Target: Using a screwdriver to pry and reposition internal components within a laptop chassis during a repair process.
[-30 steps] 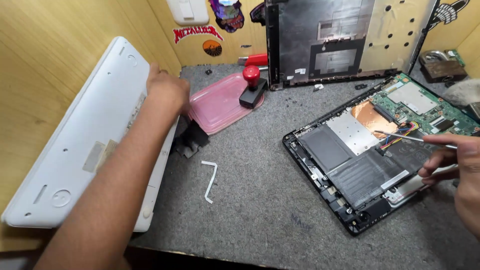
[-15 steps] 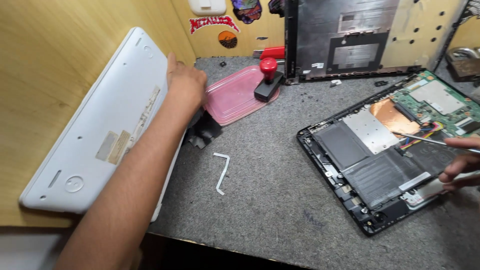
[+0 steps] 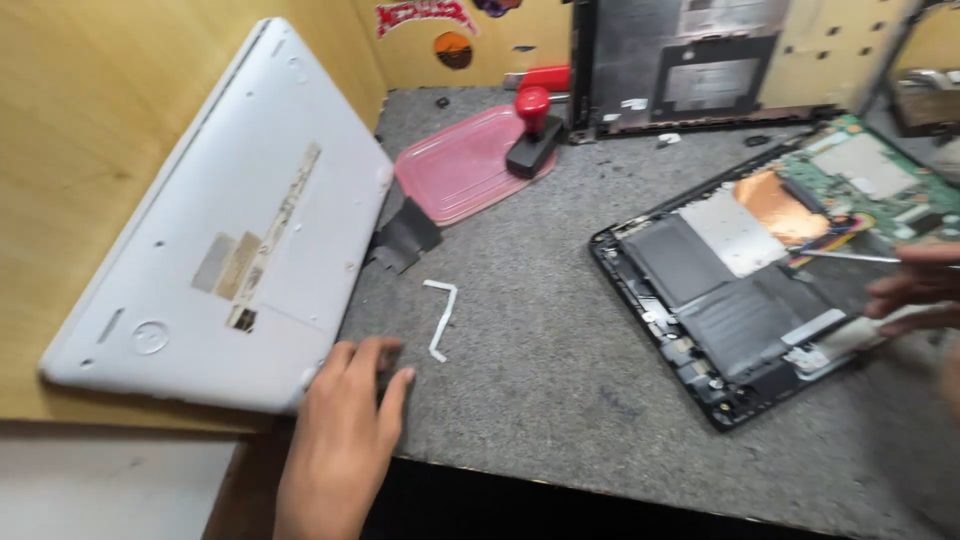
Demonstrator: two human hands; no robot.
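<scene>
- The white laptop cover (image 3: 230, 240) leans against the yellow wooden wall (image 3: 90, 110) on the left side of the grey bench (image 3: 540, 370), tilted with its outer face toward the camera. Its long axis runs from the lower left corner up toward the far right, where its top edge nears the wall's corner.
- The left hand (image 3: 345, 430) lies at the cover's near right corner, fingers curled loosely onto the bench beside that corner; the grip holds nothing that can be made out, and whether the fingertips touch the cover is hard to tell.
- Just beyond the fingers lies a small white bent strip (image 3: 442, 315), its longer leg pointing toward the hand.
- A piece of black tape or film (image 3: 403, 240) lies at the cover's right edge, partly tucked under it.
- The right hand (image 3: 915, 295) is cut off by the right edge; its fingers pinch a thin metal tool (image 3: 845, 256) that points left over the open laptop (image 3: 740, 300).
- The open laptop sits at an angle, its long axis running from the near middle to the far right; its far end is out of view.
- A pink tray (image 3: 460, 175) with a red-knobbed black tool (image 3: 532, 130) on its rim lies behind, near a dark laptop panel (image 3: 700, 60) propped upright.
- The picture is blurred, so small parts stay unclear.
</scene>
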